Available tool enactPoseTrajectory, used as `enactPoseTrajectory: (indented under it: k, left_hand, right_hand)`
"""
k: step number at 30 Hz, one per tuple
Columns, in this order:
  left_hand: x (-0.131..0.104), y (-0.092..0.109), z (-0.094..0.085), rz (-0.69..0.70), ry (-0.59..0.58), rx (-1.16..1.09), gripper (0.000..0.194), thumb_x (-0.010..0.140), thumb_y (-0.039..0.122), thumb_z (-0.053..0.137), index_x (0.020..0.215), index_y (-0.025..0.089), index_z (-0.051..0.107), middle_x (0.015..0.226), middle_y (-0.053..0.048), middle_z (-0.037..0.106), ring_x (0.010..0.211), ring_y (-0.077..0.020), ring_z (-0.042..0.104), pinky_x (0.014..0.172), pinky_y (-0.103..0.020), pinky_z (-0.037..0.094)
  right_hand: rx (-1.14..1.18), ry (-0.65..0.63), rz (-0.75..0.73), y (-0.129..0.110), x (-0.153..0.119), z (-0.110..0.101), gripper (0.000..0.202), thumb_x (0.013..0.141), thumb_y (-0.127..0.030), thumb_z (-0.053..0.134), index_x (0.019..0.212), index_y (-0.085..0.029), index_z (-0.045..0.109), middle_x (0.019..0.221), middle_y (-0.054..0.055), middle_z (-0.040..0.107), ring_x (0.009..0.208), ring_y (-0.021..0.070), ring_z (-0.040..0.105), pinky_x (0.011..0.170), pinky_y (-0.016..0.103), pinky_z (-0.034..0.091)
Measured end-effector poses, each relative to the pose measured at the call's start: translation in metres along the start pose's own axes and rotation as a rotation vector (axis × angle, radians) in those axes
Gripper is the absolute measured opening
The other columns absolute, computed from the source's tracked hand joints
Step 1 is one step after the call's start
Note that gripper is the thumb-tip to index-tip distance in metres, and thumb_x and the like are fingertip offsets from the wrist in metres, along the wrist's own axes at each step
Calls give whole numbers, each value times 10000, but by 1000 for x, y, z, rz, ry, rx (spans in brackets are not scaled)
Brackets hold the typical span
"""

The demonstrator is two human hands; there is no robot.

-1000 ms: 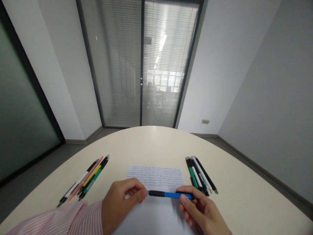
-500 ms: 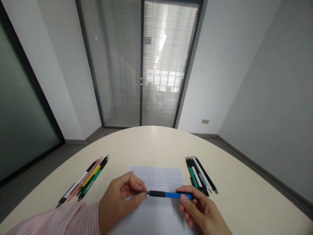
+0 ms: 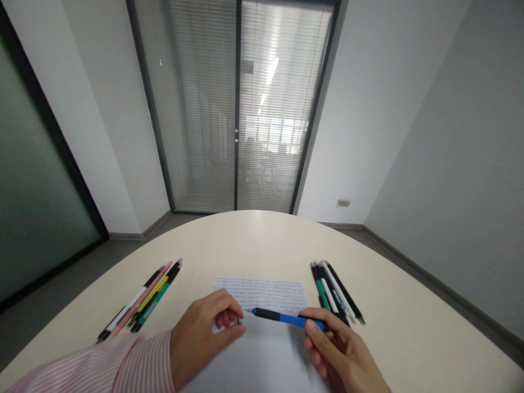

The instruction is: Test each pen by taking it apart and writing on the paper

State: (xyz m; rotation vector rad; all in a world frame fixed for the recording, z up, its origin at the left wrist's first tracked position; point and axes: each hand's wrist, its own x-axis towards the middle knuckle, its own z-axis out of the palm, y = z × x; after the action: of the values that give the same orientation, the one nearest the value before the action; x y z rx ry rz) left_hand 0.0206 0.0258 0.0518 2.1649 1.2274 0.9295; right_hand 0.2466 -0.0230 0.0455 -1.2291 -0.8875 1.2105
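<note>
My right hand grips a blue pen with a black grip section by its rear part. Its thin, pale tip points left and slightly up, above a sheet of paper with lines of writing on its far part. Just left of the pen tip, and apart from it, my left hand has thumb and forefinger pinched together. A tiny metallic piece shows between them, too small to make out fully.
On the left of the round table lies a row of several pens, white, pink, yellow and green with black. Another bunch of pens lies to the right, close to my right hand. A glass partition with blinds stands beyond.
My left hand has come off the pen tip, the tiny metallic piece between its fingers. The pen's front end has tilted up slightly, and its thin tip is now exposed.
</note>
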Motion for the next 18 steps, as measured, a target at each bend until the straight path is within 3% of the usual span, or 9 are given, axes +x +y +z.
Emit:
enactPoseTrajectory:
  k: [4,11,18]
  left_hand:
    - [-1,-2,1,50,-29,61,185,750,85,550,806,178,700,766,-31,677,662,-148,626,633,-224,484]
    - [-2,0,1,61,-50,140,219,724,92,561,788,201,740,798,-41,711,762,-182,664,719,-251,496]
    - [-4,-3,5,4,5,177,344,696,99,547,997,199,678,777,-20,706,661,-175,634,644,-266,507]
  right_hand:
    - [-4,-2,6,-1,0,1,511,597,-535,796,868,-116,683,532,10,600,426,77,448,410,195,292]
    - [-2,0,1,-1,0,2,507,567,-536,809,837,-124,687,513,9,590,411,85,442,393,200,289]
    - [-7,-32,6,0,0,-1,492,615,-526,791,870,-122,673,529,-4,591,431,70,452,405,188,304]
